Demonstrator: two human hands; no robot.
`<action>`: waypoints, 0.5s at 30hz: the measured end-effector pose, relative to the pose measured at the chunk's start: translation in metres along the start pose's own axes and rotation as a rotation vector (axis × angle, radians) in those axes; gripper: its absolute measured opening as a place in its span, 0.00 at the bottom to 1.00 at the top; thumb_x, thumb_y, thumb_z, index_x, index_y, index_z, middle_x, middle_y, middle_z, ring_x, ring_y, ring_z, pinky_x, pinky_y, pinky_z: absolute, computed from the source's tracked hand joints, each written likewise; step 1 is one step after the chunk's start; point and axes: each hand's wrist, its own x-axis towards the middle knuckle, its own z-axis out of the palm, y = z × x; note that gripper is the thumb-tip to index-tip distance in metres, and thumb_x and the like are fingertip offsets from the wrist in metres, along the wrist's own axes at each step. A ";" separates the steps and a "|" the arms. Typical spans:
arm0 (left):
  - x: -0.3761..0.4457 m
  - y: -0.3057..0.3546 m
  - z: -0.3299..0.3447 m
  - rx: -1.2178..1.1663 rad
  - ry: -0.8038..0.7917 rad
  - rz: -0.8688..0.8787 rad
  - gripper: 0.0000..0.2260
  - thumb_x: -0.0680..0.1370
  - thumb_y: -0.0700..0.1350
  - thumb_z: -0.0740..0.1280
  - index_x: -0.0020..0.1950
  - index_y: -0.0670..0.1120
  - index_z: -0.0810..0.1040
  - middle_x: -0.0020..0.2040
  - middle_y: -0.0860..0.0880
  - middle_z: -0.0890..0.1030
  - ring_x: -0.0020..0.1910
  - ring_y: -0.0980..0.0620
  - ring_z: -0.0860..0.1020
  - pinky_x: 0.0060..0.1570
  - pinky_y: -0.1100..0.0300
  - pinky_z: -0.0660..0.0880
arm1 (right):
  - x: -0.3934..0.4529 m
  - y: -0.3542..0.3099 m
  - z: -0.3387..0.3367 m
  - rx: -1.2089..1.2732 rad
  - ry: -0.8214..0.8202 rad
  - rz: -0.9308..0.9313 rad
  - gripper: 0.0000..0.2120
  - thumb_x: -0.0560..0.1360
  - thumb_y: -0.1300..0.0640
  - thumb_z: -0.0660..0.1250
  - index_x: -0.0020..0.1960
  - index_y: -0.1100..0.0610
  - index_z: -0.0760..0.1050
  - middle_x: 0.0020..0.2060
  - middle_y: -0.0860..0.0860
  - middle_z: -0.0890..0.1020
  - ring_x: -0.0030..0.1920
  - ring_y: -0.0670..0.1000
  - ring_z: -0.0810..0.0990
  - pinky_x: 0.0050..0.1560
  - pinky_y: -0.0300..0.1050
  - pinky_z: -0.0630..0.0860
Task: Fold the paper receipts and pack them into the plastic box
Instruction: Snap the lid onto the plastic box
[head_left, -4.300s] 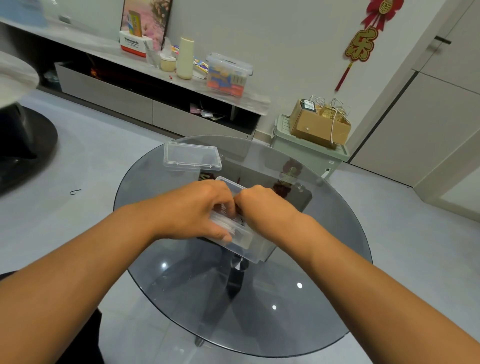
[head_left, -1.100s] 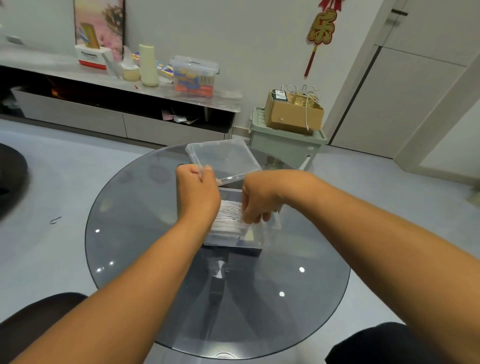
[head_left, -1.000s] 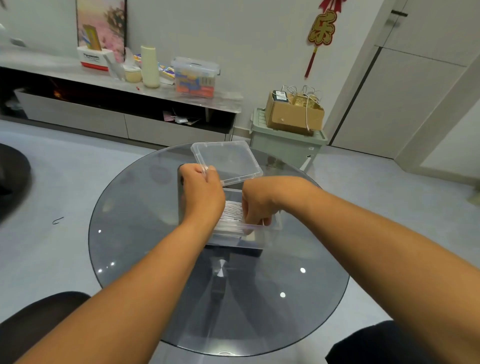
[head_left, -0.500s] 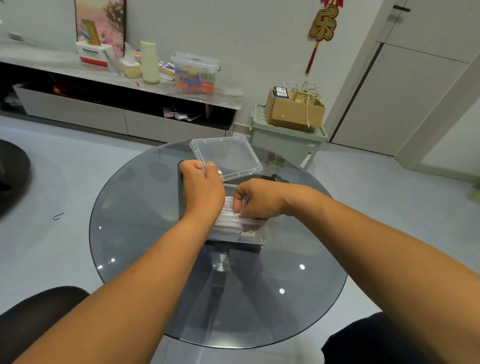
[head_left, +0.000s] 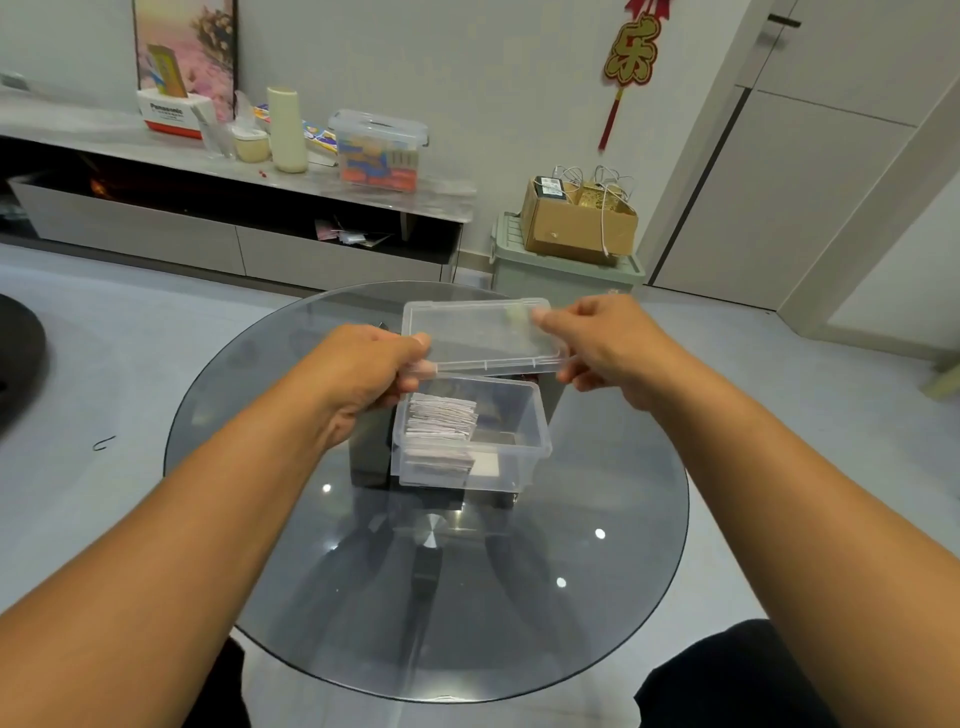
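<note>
Spreading beneath both grips, a round smoked-glass table (head_left: 597, 597) is being viewed from above, its dark pedestal being seen through the top. Below the held piece, toward the person, the clear plastic box (head_left: 511, 441) is standing open on the glass. Inside it, on the side under the left grip, a stack of folded paper receipts (head_left: 440, 423) is being kept on edge; the side under the right grip is being left bare. The transparent lid (head_left: 480, 335) is being held level above the box's far edge, not touching it. Its left near corner is being pinched between thumb and curled fingers of the left hand (head_left: 363, 379). Its right end is being pinched by the right hand (head_left: 610, 348), thumb on top and fingers curled underneath.
</note>
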 end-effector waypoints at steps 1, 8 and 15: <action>-0.003 -0.003 -0.002 0.025 -0.020 -0.020 0.08 0.80 0.48 0.71 0.51 0.43 0.81 0.47 0.43 0.86 0.34 0.55 0.78 0.44 0.57 0.79 | -0.003 0.004 0.004 -0.002 0.004 -0.008 0.16 0.80 0.45 0.70 0.54 0.59 0.80 0.41 0.55 0.85 0.32 0.48 0.82 0.32 0.38 0.78; -0.026 -0.021 -0.006 0.308 0.025 -0.005 0.14 0.78 0.50 0.73 0.51 0.39 0.80 0.46 0.40 0.84 0.41 0.48 0.80 0.55 0.48 0.81 | -0.020 0.037 0.033 -0.043 0.002 0.039 0.14 0.78 0.50 0.74 0.52 0.61 0.81 0.35 0.55 0.85 0.31 0.49 0.84 0.35 0.44 0.82; -0.028 -0.027 0.001 0.344 0.033 -0.002 0.14 0.75 0.53 0.75 0.50 0.45 0.78 0.49 0.47 0.80 0.48 0.48 0.78 0.56 0.47 0.78 | -0.028 0.057 0.044 -0.069 0.128 0.024 0.15 0.78 0.46 0.71 0.49 0.58 0.81 0.40 0.54 0.85 0.41 0.55 0.85 0.45 0.52 0.81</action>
